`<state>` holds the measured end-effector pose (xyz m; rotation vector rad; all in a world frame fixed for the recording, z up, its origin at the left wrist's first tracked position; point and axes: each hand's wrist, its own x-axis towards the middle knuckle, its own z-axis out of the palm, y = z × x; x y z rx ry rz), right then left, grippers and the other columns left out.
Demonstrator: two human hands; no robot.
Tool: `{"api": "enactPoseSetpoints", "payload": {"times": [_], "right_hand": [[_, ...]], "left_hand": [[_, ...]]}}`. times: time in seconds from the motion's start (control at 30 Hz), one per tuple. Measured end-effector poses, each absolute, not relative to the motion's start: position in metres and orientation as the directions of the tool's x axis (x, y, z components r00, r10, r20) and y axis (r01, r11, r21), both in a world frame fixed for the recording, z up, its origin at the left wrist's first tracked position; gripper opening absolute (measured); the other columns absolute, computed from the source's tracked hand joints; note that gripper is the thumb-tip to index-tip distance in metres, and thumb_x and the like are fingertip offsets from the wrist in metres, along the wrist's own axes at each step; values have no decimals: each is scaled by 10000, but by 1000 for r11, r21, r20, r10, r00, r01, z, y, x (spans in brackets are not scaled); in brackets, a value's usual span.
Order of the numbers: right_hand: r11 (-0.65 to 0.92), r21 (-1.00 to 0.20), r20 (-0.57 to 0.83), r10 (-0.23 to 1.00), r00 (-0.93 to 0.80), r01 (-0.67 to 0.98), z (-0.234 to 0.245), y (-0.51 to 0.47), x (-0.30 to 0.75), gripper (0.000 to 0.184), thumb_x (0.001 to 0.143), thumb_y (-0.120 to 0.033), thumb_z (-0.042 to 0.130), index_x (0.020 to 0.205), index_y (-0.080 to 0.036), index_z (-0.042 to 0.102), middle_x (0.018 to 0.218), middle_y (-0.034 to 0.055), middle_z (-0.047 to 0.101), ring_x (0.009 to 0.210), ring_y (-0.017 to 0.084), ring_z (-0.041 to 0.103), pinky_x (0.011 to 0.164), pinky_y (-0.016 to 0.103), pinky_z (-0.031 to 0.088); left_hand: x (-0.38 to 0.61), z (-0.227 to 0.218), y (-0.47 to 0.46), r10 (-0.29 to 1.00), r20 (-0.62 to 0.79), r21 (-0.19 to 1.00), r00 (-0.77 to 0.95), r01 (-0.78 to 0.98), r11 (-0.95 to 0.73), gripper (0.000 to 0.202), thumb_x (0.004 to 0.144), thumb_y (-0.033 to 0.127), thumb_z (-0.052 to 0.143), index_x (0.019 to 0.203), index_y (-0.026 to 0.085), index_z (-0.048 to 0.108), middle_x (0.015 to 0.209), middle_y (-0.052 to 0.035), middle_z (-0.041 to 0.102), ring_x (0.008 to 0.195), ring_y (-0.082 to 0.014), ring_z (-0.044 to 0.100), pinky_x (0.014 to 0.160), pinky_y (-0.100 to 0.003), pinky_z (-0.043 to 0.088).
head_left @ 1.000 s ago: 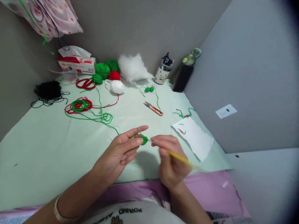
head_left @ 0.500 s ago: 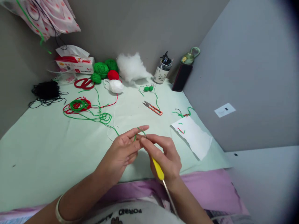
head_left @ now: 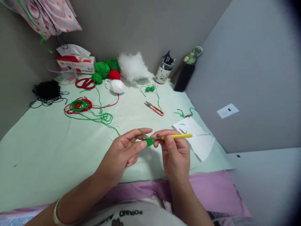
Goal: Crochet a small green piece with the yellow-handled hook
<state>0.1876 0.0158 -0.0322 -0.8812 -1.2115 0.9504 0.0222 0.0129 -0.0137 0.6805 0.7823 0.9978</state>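
Between thumb and fingers my left hand [head_left: 124, 149] pinches a small green crochet piece [head_left: 149, 142]. Green yarn [head_left: 142, 131] runs over its stretched index finger and back to loose loops on the table. My right hand [head_left: 176, 150] is closed around the yellow handle of a crochet hook [head_left: 180, 136]. The hook lies almost level, its thin metal tip pointing left and meeting the top edge of the green piece. Whether the tip is inside a stitch is too small to tell.
Orange thread snips [head_left: 154, 108] and two small green balls [head_left: 150, 89] lie ahead. Tangled green and red yarn [head_left: 81, 105] is at left, near red-handled scissors [head_left: 85, 83]. White paper [head_left: 199, 141] lies at right. White stuffing [head_left: 134, 67] and a pen cup [head_left: 164, 71] stand behind.
My right hand has turned and drawn slightly right, swinging the crochet hook from steeply slanted to nearly level. The green piece, hidden before, now shows. My left hand has barely moved.
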Motion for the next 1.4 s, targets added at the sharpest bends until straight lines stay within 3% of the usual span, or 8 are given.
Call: {"api": "enactPoseSetpoints", "payload": {"times": [0.2, 0.4, 0.7, 0.8, 0.93, 1.13, 1.3, 1.4], "right_hand": [[340, -918, 334, 940, 65, -205, -27, 13, 190, 228, 1076, -334, 589, 984, -233, 772, 901, 29, 797, 729, 141, 725, 698, 290, 624], [494, -857, 505, 862, 47, 148, -24, -1, 190, 244, 1092, -215, 511, 1110, -263, 750, 997, 34, 807, 799, 163, 759, 733, 325, 639], [721, -257, 818, 517, -253, 643, -33, 1, 190, 326, 993, -64, 629, 1247, -240, 733, 1089, 93, 783, 1011, 219, 766, 817, 341, 650], [709, -534, 771, 632, -78, 461, -32, 5, 191, 268, 1030, -102, 578, 1177, -236, 757, 1004, 74, 779, 915, 203, 743, 755, 341, 634], [534, -845, 535, 840, 90, 40, -28, 12, 188, 219, 1069, -223, 567, 1028, -247, 781, 886, 43, 760, 763, 177, 706, 657, 326, 608], [602, -774, 615, 789, 3, 195, -31, 10, 183, 245, 1043, -150, 609, 1140, -281, 792, 1001, 41, 809, 920, 184, 762, 755, 314, 646], [693, -501, 744, 651, -151, 518, -34, 3, 187, 406, 986, -63, 655, 1296, -301, 764, 1184, 87, 785, 1051, 220, 755, 846, 354, 642], [646, -685, 690, 724, 15, 337, -33, 7, 190, 328, 1011, -96, 631, 1198, -308, 797, 1029, 49, 792, 896, 187, 738, 752, 328, 618]], "left_hand": [[21, -9, 13, 926, -250, 818, 282, -451, 358, 223, 848, 278, 871, 1071, 270, 862, 888, -1, 703, 461, -2, 316, 437, -204, 214], [20, -11, 7, 971, -200, 927, 134, -296, 232, 245, 880, 253, 831, 1123, 278, 861, 578, 80, 405, 517, -76, 315, 484, -205, 277], [26, -15, 9, 913, -289, 741, 287, -537, 403, 438, 821, 283, 906, 1249, 244, 820, 680, 68, 529, 476, -23, 273, 412, -146, 252], [20, -13, 15, 861, -328, 632, 390, -587, 506, 346, 841, 236, 885, 1175, 157, 839, 550, 122, 353, 454, -13, 170, 398, -125, 223], [18, -10, 16, 894, -285, 667, 345, -598, 444, 329, 826, 209, 894, 1152, 209, 845, 706, 63, 559, 436, 21, 284, 398, -118, 262], [27, -12, 12, 926, -250, 760, 283, -535, 369, 357, 821, 264, 916, 1170, 273, 843, 844, 36, 650, 445, 16, 442, 418, -126, 364], [26, -16, 17, 885, -305, 650, 353, -602, 464, 336, 827, 235, 902, 1157, 200, 847, 607, 96, 454, 441, 3, 272, 395, -105, 290], [21, -15, 20, 863, -315, 590, 396, -630, 505, 273, 831, 202, 886, 1098, 152, 858, 584, 113, 367, 465, -7, 190, 388, -102, 252]]}}
